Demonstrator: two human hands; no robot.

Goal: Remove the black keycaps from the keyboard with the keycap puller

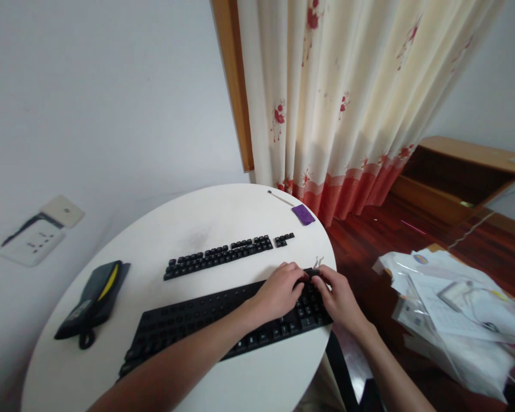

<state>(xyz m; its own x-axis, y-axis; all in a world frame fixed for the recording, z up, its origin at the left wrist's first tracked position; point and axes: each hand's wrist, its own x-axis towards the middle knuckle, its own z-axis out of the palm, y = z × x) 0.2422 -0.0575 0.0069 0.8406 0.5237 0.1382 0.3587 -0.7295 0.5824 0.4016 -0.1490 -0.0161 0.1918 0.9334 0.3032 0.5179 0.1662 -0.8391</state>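
A keyboard (223, 300) lay on the counter (214, 212).
Its far-right corner sat beneath left grip (281, 290) and right grip (340, 294); whether either pinched anything, I couldn't tell.

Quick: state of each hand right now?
Left hand: fingers curled at the keyboard's far right corner; grip cannot be told.
Right hand: fingers bent there too; grip cannot be told.

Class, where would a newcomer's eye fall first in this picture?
Probably the red-flowered curtain draws the eye first, behind the round white table. Next come the left hand and right hand, at the right end of the black keyboard, with loose keycaps in rows beyond it.
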